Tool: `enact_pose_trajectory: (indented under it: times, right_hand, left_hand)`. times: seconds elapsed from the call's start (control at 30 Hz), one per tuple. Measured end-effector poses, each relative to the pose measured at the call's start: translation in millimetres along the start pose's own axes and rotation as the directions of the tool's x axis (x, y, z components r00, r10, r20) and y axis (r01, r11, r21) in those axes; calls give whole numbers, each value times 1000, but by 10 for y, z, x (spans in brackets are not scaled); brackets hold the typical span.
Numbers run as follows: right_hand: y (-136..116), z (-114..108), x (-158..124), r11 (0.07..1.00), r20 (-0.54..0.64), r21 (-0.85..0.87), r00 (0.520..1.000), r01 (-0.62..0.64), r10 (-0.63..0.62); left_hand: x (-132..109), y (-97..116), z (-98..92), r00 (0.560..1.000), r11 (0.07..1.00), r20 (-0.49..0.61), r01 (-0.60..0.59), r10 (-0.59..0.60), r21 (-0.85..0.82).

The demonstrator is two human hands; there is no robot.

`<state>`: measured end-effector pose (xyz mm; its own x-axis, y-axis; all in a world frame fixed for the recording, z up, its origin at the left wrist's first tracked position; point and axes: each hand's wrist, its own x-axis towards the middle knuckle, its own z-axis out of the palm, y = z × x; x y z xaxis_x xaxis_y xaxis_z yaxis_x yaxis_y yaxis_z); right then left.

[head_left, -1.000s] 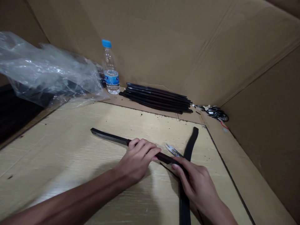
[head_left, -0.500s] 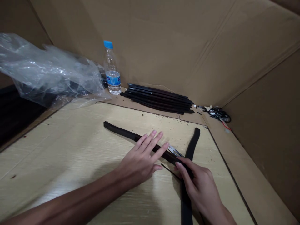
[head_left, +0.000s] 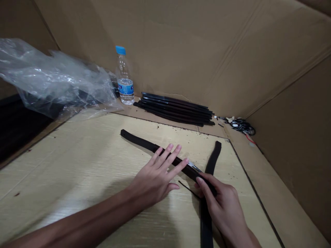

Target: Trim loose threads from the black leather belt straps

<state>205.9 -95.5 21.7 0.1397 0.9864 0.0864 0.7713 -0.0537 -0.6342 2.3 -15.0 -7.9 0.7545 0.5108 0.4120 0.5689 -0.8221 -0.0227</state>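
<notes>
My left hand (head_left: 155, 175) lies flat with its fingers spread, resting on a long black rubbery strip (head_left: 138, 140). My right hand (head_left: 219, 203) pinches the strip's near end between thumb and fingers. Small steel snips (head_left: 193, 166) show just beyond my left fingertips, partly hidden under the strip. A second black strip (head_left: 211, 165) runs past my right hand and under it toward the bottom of the view. A thin black sliver (head_left: 188, 189) lies on the board beside my right hand.
The pale wood-grain board (head_left: 77, 165) is dotted with dark crumbs. Beyond it stand a water bottle (head_left: 124, 77), a stack of black strips (head_left: 174, 109), a clear plastic bag (head_left: 57, 82) and tangled cables (head_left: 241, 125). Cardboard walls (head_left: 258, 51) surround the area.
My left hand has opened from curled fingers to a flat, spread hand on the strip. The strip's far end has swung right, and the snips are more covered.
</notes>
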Motion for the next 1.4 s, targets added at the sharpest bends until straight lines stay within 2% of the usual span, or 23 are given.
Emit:
enact_pose_trajectory:
  times: [0.2,0.33,0.4,0.5,0.57,0.9,1.27,1.4]
  right_hand:
    - [18,-11,9,988,2,103,993,-117,118]
    - [2,-10,-3,955,35,236,984,-181,177]
    - [-27,-7,-4,913,98,337,973,-228,207]
    - [-89,3,4,801,248,491,937,-342,248]
    - [-128,13,10,751,299,533,917,-389,263]
    - [-160,64,-3,723,380,538,890,-433,250]
    - [-190,114,-73,778,473,444,854,-444,217]
    - [-202,135,-103,842,444,377,873,-387,202]
  left_hand:
    - [7,0,-15,1000,1000,14,6,-5,-9]
    - [4,6,-29,1000,1000,14,4,-4,-11]
    - [0,13,-39,1000,1000,6,5,-5,-14]
    - [-4,26,-54,1000,1000,-5,1,-1,-14]
    - [-3,31,-58,1000,1000,-11,-3,3,-16]
    - [7,19,-56,999,998,45,7,-4,-63]
    - [16,27,-43,999,998,44,30,-28,-56]
    - [24,30,-46,997,998,57,56,-55,-11]
